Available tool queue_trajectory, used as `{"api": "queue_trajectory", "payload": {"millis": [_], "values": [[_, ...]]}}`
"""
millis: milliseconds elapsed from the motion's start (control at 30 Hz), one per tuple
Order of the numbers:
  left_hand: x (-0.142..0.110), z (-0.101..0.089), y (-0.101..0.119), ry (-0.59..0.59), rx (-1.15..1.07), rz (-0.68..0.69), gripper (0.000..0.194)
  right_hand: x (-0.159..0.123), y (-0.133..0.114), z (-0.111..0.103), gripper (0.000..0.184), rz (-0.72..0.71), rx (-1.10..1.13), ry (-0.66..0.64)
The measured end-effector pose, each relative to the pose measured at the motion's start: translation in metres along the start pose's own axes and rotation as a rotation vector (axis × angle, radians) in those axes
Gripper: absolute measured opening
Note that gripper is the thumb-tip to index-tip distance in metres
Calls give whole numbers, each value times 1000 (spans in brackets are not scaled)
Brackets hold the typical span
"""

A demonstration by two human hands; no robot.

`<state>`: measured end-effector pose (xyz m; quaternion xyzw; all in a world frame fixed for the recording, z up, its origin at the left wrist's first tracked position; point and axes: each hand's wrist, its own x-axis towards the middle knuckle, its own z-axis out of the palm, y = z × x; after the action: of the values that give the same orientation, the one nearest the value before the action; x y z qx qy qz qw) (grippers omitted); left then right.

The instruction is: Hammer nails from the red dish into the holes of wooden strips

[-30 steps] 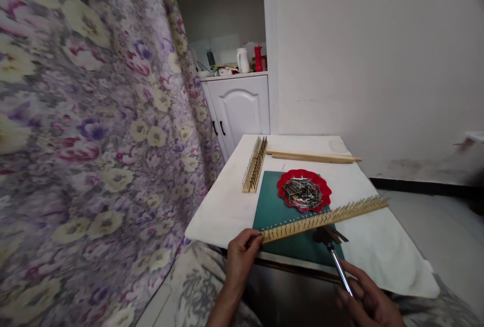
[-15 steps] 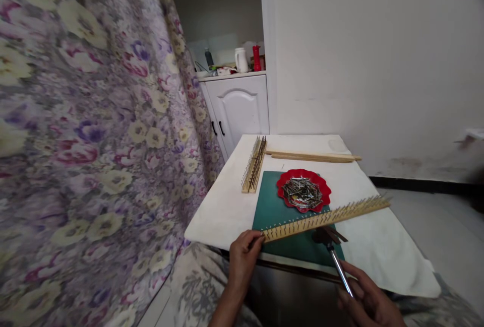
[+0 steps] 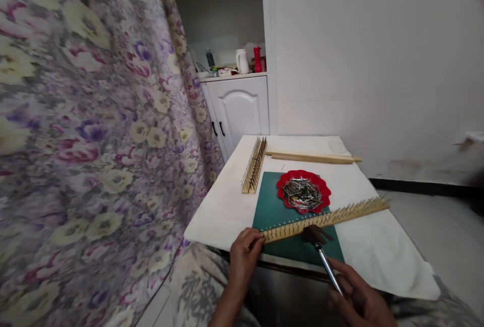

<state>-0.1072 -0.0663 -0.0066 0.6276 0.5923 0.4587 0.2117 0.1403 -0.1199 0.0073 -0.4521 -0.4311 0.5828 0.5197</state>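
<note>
My left hand (image 3: pixel 244 259) is closed on the near left end of a long wooden strip (image 3: pixel 327 219) studded with a row of upright nails, which lies slanted across a green cutting mat (image 3: pixel 274 206). In my right hand (image 3: pixel 357 299), fingers wrapped round its metal handle, is a small hammer (image 3: pixel 320 251); its head rests just in front of the strip near its middle. Behind the strip, a red scalloped dish (image 3: pixel 303 192) holds a heap of loose nails.
A white table (image 3: pixel 223 211) carries a second nailed strip (image 3: pixel 254 165) at its left and bare wooden slats (image 3: pixel 312 156) at the back. A flowered curtain (image 3: pixel 94 130) hangs close on the left. A white cabinet (image 3: pixel 238 105) with bottles stands behind.
The hammer and my right hand have shifted left, bringing the hammer head closer to the strip's middle. My left hand and the strip have stayed put.
</note>
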Motion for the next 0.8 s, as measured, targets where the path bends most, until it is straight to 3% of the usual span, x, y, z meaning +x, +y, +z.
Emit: {"api": "queue_trajectory", "payload": {"millis": [167,333,800], "values": [[-1,1,-2,4,4,19,16,16,-16,30,39,-62,-202,-248],[-3,0,-1,3,18,15,14,28,-20,57,39,-153,-412,-375],[-2,-3,8,3,15,-1,14,30,-11,62,40,-241,-524,-386]]}}
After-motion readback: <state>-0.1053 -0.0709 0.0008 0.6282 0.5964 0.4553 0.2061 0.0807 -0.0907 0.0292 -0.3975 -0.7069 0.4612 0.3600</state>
